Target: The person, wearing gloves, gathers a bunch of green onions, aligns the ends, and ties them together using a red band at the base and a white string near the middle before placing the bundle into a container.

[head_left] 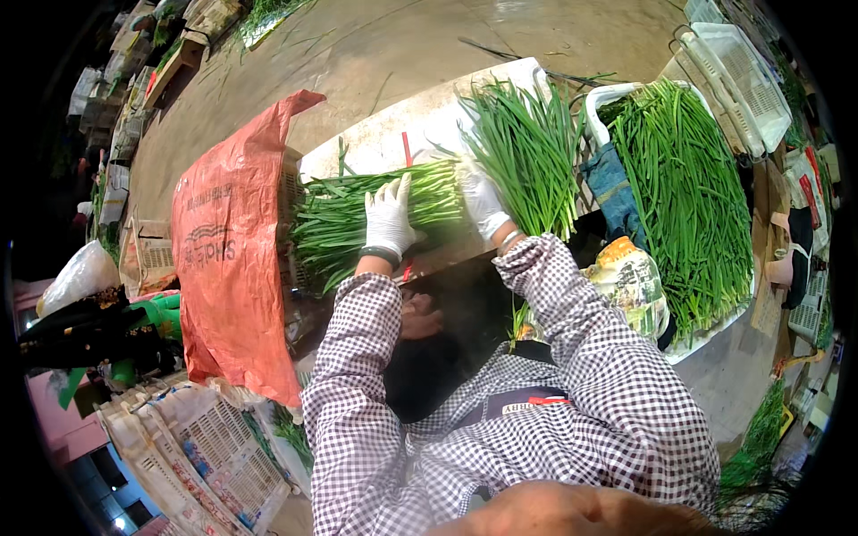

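Observation:
A bunch of garlic chives [335,210] lies sideways on a white board [357,143], leaves to the left and pale stem ends to the right. My left hand [391,217], in a white glove, curls over the middle of the bunch and holds it down. Against the stem ends rests my gloved right hand [483,201], its fingers stretched out flat. A red strip [407,149] passes beneath the bunch and shows on both sides of it. Just right of my right hand, more loose chives [532,156] lie with their leaves pointing away.
An orange-red woven sack [231,241] drapes over the left side. At right stands a white-rimmed crate [597,112] heaped with chives [684,205], a blue cloth [614,189] at its edge. Plastic crates [219,456] sit at lower left, and another crate [737,85] stands upper right.

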`<state>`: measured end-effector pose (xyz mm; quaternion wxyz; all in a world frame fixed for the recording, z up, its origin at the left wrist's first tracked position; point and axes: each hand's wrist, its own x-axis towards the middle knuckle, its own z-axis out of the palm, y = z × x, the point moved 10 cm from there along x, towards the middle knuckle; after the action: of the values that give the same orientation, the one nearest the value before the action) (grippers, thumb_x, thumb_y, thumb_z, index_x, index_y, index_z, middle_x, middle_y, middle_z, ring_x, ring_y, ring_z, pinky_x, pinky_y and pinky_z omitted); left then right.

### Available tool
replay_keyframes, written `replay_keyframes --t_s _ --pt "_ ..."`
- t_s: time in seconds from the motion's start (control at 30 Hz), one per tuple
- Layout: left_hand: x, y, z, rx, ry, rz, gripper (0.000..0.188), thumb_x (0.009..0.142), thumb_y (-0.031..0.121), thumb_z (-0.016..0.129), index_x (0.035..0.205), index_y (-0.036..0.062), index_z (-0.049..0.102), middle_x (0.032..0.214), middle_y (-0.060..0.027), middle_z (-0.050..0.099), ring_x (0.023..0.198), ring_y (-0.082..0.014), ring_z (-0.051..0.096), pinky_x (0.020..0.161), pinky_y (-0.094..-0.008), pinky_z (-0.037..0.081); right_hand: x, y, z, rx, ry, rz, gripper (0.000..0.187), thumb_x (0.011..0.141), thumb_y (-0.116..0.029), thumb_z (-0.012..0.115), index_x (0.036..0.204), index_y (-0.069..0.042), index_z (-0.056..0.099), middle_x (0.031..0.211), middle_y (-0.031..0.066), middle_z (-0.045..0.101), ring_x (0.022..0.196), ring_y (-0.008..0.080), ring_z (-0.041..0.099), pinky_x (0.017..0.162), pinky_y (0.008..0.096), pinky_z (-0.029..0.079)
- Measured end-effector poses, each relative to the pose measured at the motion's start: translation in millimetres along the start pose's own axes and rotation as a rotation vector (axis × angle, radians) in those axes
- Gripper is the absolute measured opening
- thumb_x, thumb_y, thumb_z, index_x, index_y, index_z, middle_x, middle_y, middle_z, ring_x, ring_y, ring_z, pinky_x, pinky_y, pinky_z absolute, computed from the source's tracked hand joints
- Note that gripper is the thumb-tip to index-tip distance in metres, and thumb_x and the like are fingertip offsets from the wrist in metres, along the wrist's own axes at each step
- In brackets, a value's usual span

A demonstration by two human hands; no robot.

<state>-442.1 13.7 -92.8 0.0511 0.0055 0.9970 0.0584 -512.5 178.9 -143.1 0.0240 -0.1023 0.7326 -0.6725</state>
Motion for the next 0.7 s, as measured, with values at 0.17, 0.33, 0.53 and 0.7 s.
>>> replay_keyframes --t_s 0.17,0.33,0.53,0.7 --pt "-2 -3 3 0.024 -0.007 -0.029 0.129 0.047 0.036 0.092 0.152 0.0139 0.02 0.144 -0.0119 0.039 0.135 -0.0326 0.036 0.112 -0.0581 0.024 -4 -70 -15 -0.016 -0.002 -0.251 0.032 0.094 -0.02 0.057 0.122 -0.004 0.063 0.12 0.0171 0.063 0.115 0.0339 0.057 0.1 0.0371 0.041" --pt "3 -7 0 0.038 -0.022 -0.068 0.132 0.046 0.038 0.092 0.152 0.0134 0.019 0.146 -0.0114 0.037 0.137 -0.0333 0.033 0.112 -0.0591 0.023 -1 -100 5 -0.319 -0.157 -0.438 0.026 0.081 -0.015 0.069 0.106 -0.01 0.069 0.109 0.012 0.065 0.105 0.0311 0.058 0.094 0.0398 0.045" --pt "2 0 -14 0.025 -0.003 -0.043 0.123 0.048 0.035 0.09 0.151 0.0157 0.025 0.145 -0.0113 0.04 0.136 -0.0338 0.034 0.113 -0.0579 0.024 10 -61 36 -0.657 -0.416 -0.373 0.014 0.075 -0.021 0.073 0.086 -0.013 0.071 0.096 0.0053 0.064 0.099 0.0287 0.058 0.088 0.0401 0.046" --pt "6 -2 3 -0.01 -0.029 0.06 0.109 0.053 0.035 0.087 0.147 0.019 0.034 0.146 -0.0125 0.041 0.134 -0.0342 0.038 0.113 -0.0544 0.025 25 -37 40 -0.76 -0.475 -0.207 0.012 0.082 -0.017 0.068 0.091 -0.009 0.066 0.096 0.0121 0.065 0.089 0.0348 0.062 0.078 0.0436 0.05"
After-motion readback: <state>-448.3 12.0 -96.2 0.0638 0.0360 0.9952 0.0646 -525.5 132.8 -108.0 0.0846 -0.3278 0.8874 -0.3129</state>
